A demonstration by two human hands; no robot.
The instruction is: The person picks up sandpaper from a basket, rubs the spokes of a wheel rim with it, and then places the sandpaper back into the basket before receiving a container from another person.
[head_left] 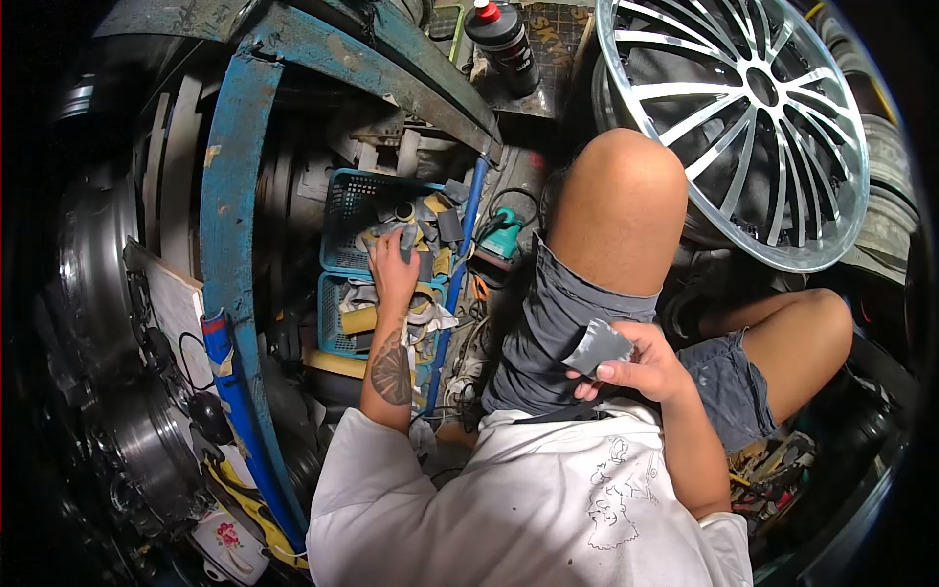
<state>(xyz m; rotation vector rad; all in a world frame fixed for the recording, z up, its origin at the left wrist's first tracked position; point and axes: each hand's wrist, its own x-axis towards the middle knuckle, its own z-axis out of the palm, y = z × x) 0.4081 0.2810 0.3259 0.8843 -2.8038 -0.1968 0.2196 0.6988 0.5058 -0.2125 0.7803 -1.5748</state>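
With right hand [644,364], pinching gray piece [599,347]; with left hand [393,262], touching scraps [432,207] in basket [342,217] below, can't tell if holding.

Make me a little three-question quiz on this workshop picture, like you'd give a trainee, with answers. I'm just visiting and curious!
1. True or false: the right hand holds a small grey sheet.

2. Where is the left hand?
a) on a knee
b) among the scraps at a blue basket
c) on the white shirt

3. What colour is the cap on the dark bottle near the spoked wheel?

Key:
1. True
2. b
3. Red
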